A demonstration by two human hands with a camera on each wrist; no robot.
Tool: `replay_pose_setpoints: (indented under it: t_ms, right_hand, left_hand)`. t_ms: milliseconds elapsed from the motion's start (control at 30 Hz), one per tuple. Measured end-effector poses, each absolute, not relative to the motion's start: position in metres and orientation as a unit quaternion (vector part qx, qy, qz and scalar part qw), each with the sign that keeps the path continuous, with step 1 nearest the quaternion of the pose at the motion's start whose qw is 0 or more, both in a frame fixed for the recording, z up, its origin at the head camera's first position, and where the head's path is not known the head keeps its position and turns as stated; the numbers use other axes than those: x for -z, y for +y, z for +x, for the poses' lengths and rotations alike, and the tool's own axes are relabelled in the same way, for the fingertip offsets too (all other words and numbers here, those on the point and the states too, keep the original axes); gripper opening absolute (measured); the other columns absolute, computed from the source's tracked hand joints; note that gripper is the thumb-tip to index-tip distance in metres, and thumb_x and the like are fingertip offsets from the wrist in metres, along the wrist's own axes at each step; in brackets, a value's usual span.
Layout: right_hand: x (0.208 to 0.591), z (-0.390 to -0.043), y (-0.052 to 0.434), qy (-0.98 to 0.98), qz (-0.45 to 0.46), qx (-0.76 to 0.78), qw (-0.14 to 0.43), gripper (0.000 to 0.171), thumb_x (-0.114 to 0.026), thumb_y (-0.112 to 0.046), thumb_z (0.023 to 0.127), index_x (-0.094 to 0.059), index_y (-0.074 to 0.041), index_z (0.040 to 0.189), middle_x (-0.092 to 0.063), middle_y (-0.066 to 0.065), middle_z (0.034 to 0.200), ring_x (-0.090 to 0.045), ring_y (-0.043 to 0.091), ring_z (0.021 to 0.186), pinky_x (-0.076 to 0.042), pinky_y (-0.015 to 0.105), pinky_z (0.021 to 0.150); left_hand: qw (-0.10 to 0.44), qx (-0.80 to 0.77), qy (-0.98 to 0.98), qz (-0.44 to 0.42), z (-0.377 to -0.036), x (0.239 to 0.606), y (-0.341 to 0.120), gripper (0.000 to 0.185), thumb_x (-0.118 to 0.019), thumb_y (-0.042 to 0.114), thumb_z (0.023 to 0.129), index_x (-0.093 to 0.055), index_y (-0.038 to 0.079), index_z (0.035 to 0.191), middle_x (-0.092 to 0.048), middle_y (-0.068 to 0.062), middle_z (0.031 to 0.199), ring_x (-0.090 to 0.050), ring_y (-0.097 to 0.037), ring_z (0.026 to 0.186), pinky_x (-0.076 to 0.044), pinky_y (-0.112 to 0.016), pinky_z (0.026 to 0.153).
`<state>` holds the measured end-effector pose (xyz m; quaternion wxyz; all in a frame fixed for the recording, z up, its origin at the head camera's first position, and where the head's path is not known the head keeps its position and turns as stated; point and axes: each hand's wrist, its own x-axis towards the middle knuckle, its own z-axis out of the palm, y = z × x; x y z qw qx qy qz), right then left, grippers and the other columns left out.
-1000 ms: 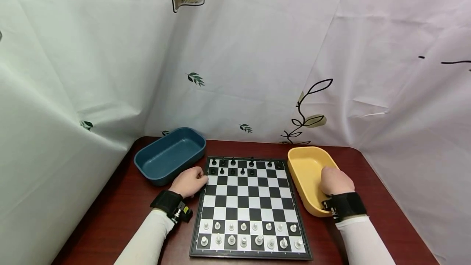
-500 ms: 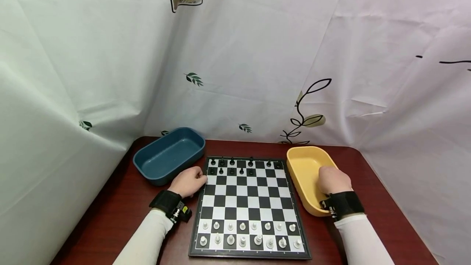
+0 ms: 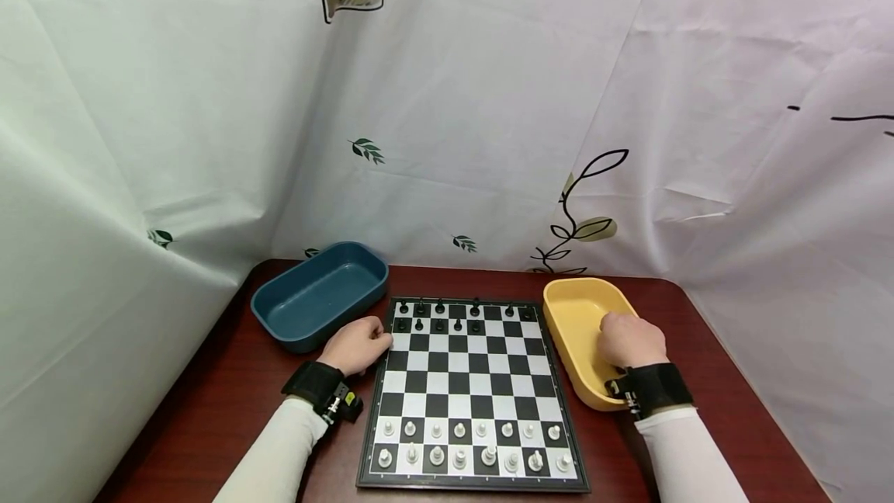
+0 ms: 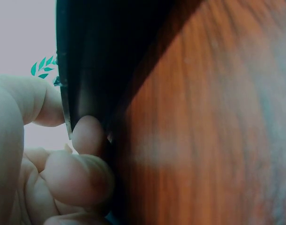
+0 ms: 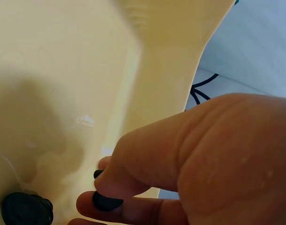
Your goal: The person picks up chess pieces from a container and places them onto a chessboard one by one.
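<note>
My left hand [image 3: 356, 345] grips the left edge of the chessboard [image 3: 458, 383], with fingers on both sides of the edge in the left wrist view. In the yellow tray [image 3: 576, 303] to the right of the board, my right hand [image 3: 632, 340] pinches a small black chess piece [image 5: 107, 201] between thumb and fingers. Another black piece [image 5: 26, 208] lies on the tray floor, partly cut off in the right wrist view. White pieces [image 3: 459, 431] stand in two rows at the near side of the board. Several black pieces [image 3: 439, 325] stand on the far rows, with gaps among them.
A dark blue tray [image 3: 268, 313] stands at the back left, close behind my left hand. The brown table [image 3: 188, 425] reaches back to a white patterned curtain [image 3: 447, 99], which also hangs on both sides.
My right hand has shifted slightly left inside the yellow tray. My left hand keeps its hold on the board edge, and the pieces on the board stand as before.
</note>
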<state>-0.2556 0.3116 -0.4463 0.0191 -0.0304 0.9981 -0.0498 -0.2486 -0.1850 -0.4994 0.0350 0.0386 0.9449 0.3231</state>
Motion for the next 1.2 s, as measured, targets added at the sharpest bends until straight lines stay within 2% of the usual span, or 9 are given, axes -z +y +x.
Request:
replay_pose_setpoints:
  t_ms: [200,467,567,767,967,1200]
  right_hand:
    - [0.447,-0.256,0.311,0.998,-0.03,0.061,-0.002,0.011,-0.059,-0.006,0.083,-0.066,-0.01,0.076,-0.066,0.011,0.076,-0.061,0.032,0.066,-0.051,0.055,0.055]
    - [0.446,-0.255,0.309,0.996,-0.047,0.07,-0.039,0.017,-0.058,-0.003,0.084,-0.062,-0.013,0.071,-0.062,0.007,0.069,-0.057,0.029,0.061,-0.046,0.051,0.051]
    - [0.446,-0.256,0.308,0.993,-0.056,0.08,-0.062,0.016,-0.062,-0.003,0.088,-0.067,-0.012,0.075,-0.066,0.01,0.073,-0.059,0.03,0.062,-0.048,0.052,0.053]
    - [0.446,-0.258,0.308,0.985,-0.074,0.123,-0.101,0.003,-0.074,-0.004,0.091,-0.076,-0.004,0.093,-0.075,0.018,0.088,-0.068,0.035,0.073,-0.056,0.058,0.066]
    - [0.445,-0.259,0.306,0.976,-0.091,0.146,-0.132,0.006,-0.08,-0.003,0.09,-0.075,-0.002,0.094,-0.075,0.018,0.087,-0.07,0.04,0.077,-0.057,0.061,0.07]
    - [0.435,-0.26,0.295,0.967,-0.108,0.166,-0.16,0.006,-0.082,-0.003,0.092,-0.076,-0.003,0.094,-0.076,0.012,0.085,-0.068,0.032,0.072,-0.055,0.054,0.069]
  left_hand:
    - [0.034,-0.322,0.945,0.04,-0.249,0.5,-0.185,0.02,-0.064,0.028,0.098,-0.061,0.016,0.083,-0.058,-0.003,0.065,-0.057,-0.022,0.044,-0.043,-0.035,0.047]
    - [0.039,-0.324,0.944,0.036,-0.249,0.5,-0.186,0.02,-0.065,0.03,0.098,-0.062,0.016,0.083,-0.058,-0.003,0.066,-0.058,-0.022,0.045,-0.044,-0.035,0.048]
    - [0.037,-0.324,0.945,0.038,-0.248,0.5,-0.186,0.021,-0.065,0.029,0.099,-0.061,0.016,0.083,-0.058,-0.003,0.066,-0.058,-0.022,0.045,-0.044,-0.035,0.047]
    - [0.038,-0.322,0.945,0.036,-0.247,0.498,-0.184,0.02,-0.064,0.028,0.099,-0.061,0.016,0.083,-0.058,-0.003,0.065,-0.057,-0.021,0.044,-0.043,-0.034,0.047]
    - [0.036,-0.319,0.946,0.036,-0.247,0.497,-0.183,0.02,-0.065,0.027,0.099,-0.061,0.016,0.083,-0.058,-0.003,0.066,-0.058,-0.021,0.044,-0.043,-0.035,0.048]
    - [0.036,-0.322,0.945,0.04,-0.248,0.497,-0.185,0.02,-0.064,0.027,0.099,-0.061,0.015,0.083,-0.058,-0.003,0.064,-0.057,-0.022,0.044,-0.043,-0.035,0.048]
